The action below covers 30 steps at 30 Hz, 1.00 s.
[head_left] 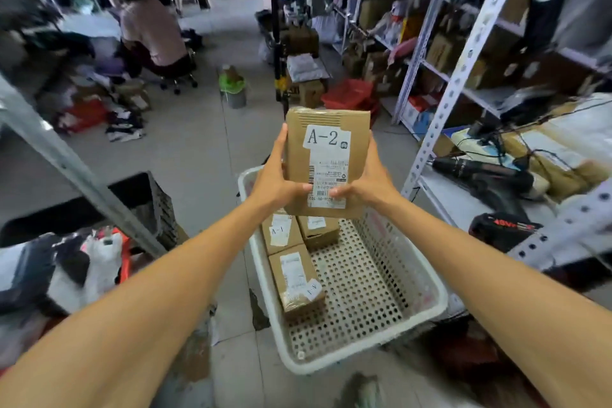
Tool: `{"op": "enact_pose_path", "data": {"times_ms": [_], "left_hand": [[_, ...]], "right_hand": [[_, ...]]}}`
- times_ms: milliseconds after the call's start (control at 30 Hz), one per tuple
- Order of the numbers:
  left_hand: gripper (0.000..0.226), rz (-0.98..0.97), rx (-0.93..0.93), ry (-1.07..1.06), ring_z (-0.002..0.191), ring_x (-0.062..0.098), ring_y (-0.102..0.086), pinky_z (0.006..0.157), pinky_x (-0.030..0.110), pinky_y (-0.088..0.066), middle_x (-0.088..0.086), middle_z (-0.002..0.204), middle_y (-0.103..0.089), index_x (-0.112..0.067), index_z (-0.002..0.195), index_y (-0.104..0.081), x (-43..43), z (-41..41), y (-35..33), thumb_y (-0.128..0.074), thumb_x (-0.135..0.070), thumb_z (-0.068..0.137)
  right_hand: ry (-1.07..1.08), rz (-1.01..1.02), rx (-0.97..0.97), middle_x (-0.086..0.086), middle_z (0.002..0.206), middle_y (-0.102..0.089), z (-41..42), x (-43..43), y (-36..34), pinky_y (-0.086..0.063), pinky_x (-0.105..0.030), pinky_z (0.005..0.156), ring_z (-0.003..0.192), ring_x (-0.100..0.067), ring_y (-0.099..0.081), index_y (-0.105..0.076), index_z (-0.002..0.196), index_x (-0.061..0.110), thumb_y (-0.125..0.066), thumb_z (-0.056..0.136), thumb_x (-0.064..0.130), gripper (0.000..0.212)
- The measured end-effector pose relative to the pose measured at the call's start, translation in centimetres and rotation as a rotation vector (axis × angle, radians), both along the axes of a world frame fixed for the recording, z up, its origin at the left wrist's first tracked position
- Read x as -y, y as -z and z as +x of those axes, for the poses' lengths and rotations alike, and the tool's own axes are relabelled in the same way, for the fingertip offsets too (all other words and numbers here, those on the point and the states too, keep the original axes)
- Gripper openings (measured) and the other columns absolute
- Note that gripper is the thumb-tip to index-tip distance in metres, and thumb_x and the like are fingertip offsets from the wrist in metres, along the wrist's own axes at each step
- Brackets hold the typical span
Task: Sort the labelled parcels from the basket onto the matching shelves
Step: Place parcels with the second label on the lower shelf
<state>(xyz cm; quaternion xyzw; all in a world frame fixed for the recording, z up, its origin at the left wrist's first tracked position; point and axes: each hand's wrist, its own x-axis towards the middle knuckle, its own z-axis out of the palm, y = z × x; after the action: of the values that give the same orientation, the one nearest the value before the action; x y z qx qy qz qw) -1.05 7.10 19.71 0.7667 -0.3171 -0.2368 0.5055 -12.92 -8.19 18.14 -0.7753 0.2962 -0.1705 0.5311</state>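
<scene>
I hold a brown cardboard parcel (326, 156) upright in front of me, its white label reading "A-2". My left hand (276, 175) grips its left edge and my right hand (367, 179) grips its right edge, thumbs on the shipping label. Below it sits a white perforated plastic basket (427, 301) on the floor. Three more brown parcels lie along the basket's left side: one marked "A-1" (280, 233), one beside it (319, 230), and a nearer one (298, 281).
White metal shelving (463, 69) runs along the right, loaded with boxes, cables and a black power tool (486, 172). A slanted grey shelf post (66, 159) and a black crate (155, 205) stand at left. A seated person (152, 33) works behind. Red baskets (347, 94) lie ahead.
</scene>
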Motion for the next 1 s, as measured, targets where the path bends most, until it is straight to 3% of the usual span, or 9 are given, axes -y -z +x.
{"op": "enact_pose_path", "data": {"times_ms": [133, 233, 400, 467, 533, 633, 833, 900, 1000], "left_hand": [[0.119, -0.049, 0.036, 0.031, 0.125, 0.022, -0.051, 0.097, 0.039, -0.051, 0.003, 0.142, -0.047, -0.046, 0.15, -0.002, -2.1, -3.0, -2.2, -0.08, -0.003, 0.071], [0.118, -0.075, 0.037, 0.037, 0.122, 0.022, -0.052, 0.096, 0.043, -0.051, 0.006, 0.139, -0.049, -0.049, 0.149, -0.003, -3.4, -5.5, -3.5, -0.081, -0.005, 0.071], [0.118, -0.128, 0.042, 0.096, 0.119, 0.016, -0.051, 0.083, 0.024, -0.052, 0.001, 0.136, -0.049, -0.049, 0.149, -0.004, -5.1, -9.8, -5.4, -0.079, 0.001, 0.072], [0.119, -0.126, 0.075, 0.128, 0.115, 0.013, -0.051, 0.082, 0.023, -0.052, -0.008, 0.131, -0.047, -0.048, 0.149, -0.004, -5.6, -12.1, -6.1, -0.079, 0.001, 0.071], [0.121, -0.117, 0.082, 0.154, 0.115, 0.012, -0.051, 0.088, 0.03, -0.053, -0.013, 0.13, -0.044, -0.049, 0.149, -0.004, -6.1, -14.4, -6.3, -0.08, 0.001, 0.07], [0.123, -0.116, 0.06, 0.186, 0.122, 0.018, -0.051, 0.093, 0.042, -0.053, -0.005, 0.134, -0.049, -0.051, 0.146, -0.007, -6.4, -19.1, -6.1, -0.081, 0.005, 0.066], [0.121, -0.132, 0.069, 0.31, 0.117, 0.018, -0.053, 0.094, 0.037, -0.051, 0.001, 0.134, -0.051, -0.045, 0.15, -0.007, -4.9, -29.4, -4.3, -0.081, 0.003, 0.067], [0.121, -0.134, 0.056, 0.383, 0.116, 0.02, -0.054, 0.09, 0.034, -0.054, -0.002, 0.129, -0.052, -0.047, 0.148, -0.007, -3.6, -32.5, -4.2, -0.082, 0.002, 0.067], [0.12, -0.127, 0.07, 0.517, 0.118, 0.021, -0.051, 0.096, 0.044, -0.049, -0.009, 0.121, -0.047, -0.046, 0.149, -0.008, -1.0, -37.8, -5.3, -0.082, 0.001, 0.067]], "right_hand": [[0.017, -0.037, -0.01, -0.002, 0.142, -0.048, -3.4, -2.2, -2.6, -0.037, -0.049, 0.11, 0.13, -0.022, -0.045, 0.004, 0.151, 0.035, -0.093, 0.045, 0.018, 0.144], [0.022, -0.066, 0.012, 0.0, 0.148, -0.041, -6.1, -3.5, -4.2, -0.034, -0.049, 0.112, 0.134, -0.02, -0.04, 0.003, 0.152, 0.034, -0.093, 0.045, 0.021, 0.144], [0.055, -0.093, 0.072, -0.002, 0.153, -0.033, -11.5, -5.8, -6.5, -0.029, -0.049, 0.114, 0.138, -0.02, -0.034, 0.007, 0.153, 0.027, -0.092, 0.054, 0.014, 0.141], [0.081, -0.103, 0.099, -0.003, 0.152, -0.034, -14.2, -7.0, -7.0, -0.028, -0.05, 0.114, 0.138, -0.02, -0.034, 0.007, 0.153, 0.027, -0.091, 0.055, 0.011, 0.14], [0.114, -0.108, 0.118, -0.002, 0.148, -0.039, -17.2, -8.1, -7.1, -0.03, -0.049, 0.114, 0.134, -0.018, -0.038, 0.006, 0.153, 0.028, -0.09, 0.056, 0.006, 0.138], [0.194, -0.125, 0.139, 0.001, 0.142, -0.043, -22.4, -9.9, -6.9, -0.033, -0.039, 0.111, 0.123, -0.011, -0.041, 0.002, 0.154, 0.028, -0.088, 0.058, 0.002, 0.134], [0.346, -0.157, 0.114, 0.007, 0.13, -0.052, -34.4, -11.2, -5.4, -0.043, -0.043, 0.104, 0.117, -0.013, -0.052, 0.0, 0.152, 0.033, -0.089, 0.056, 0.004, 0.134], [0.402, -0.179, 0.116, 0.01, 0.126, -0.052, -38.4, -11.1, -5.8, -0.043, -0.035, 0.103, 0.115, -0.009, -0.051, -0.002, 0.152, 0.032, -0.087, 0.059, 0.003, 0.13], [0.518, -0.212, 0.128, 0.012, 0.128, -0.047, -44.7, -11.0, -6.7, -0.039, -0.026, 0.099, 0.118, -0.007, -0.045, -0.001, 0.153, 0.031, -0.084, 0.064, 0.0, 0.126]]}}
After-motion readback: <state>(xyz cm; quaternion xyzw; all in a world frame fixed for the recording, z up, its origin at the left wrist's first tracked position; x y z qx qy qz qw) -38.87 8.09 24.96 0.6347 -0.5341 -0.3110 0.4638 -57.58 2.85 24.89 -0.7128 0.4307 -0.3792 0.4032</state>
